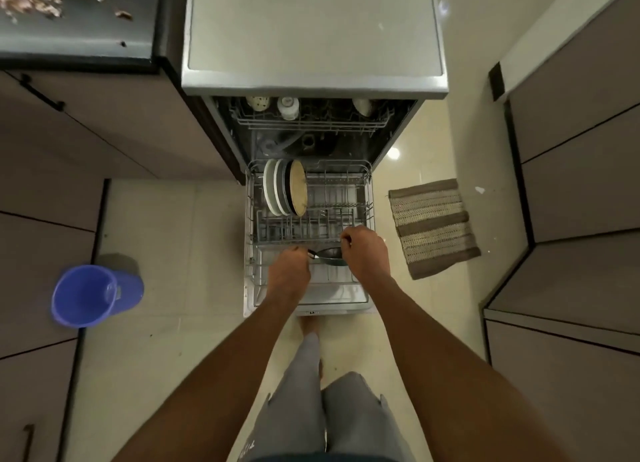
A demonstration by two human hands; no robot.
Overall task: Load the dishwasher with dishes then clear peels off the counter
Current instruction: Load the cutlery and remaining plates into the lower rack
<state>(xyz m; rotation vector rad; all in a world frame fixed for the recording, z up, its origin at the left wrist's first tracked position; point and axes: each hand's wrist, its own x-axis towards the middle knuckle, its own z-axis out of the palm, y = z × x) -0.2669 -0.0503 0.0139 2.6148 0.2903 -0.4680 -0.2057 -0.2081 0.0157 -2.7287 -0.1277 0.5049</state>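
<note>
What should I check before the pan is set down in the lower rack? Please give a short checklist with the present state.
1. Left hand holds the handle of the pan: ok.
2. Right hand steadies the pan's rim: cannot tell, fingers hidden.
3. Lower rack pulled fully out: ok.
4. Front section under the pan free of dishes: ok.
5. Plates standing upright at the back left, apart from the pan: ok.

small dark pan (330,254) over the pulled-out lower rack (369,215), plates (284,187) upright.
</note>
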